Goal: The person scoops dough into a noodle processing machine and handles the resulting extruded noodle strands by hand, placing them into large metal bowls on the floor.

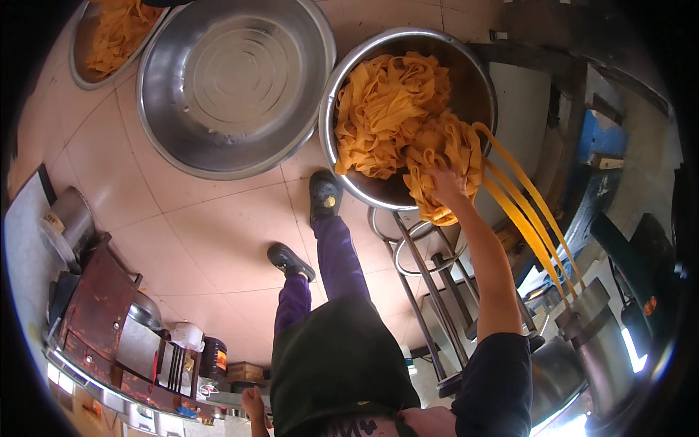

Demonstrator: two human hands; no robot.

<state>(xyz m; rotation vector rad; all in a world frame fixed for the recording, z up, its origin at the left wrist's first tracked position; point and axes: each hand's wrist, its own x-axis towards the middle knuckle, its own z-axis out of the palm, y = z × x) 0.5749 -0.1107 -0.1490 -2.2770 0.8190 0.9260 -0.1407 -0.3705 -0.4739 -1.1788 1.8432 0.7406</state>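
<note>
My right hand [447, 185] reaches into a round metal basin [473, 69] at the right. Its fingers are partly buried in a bundle of wide, flat orange-yellow noodles [397, 102], which they grip near the basin's front rim. Several long noodle strips [526, 207] stretch from this bundle down to the metal outlet of a machine [588, 309] at the lower right. Low in the view, beside my dark apron [335, 357], my left hand [253, 403] is small and curled closed, with nothing visible in it.
A large, wide metal basin [306, 54] without noodles sits left of the full one. Another metal bowl [81, 69] of noodles is at the far upper left. A metal-legged stand [429, 291] is beneath the basin. A reddish-brown cabinet [91, 313] lines the left side.
</note>
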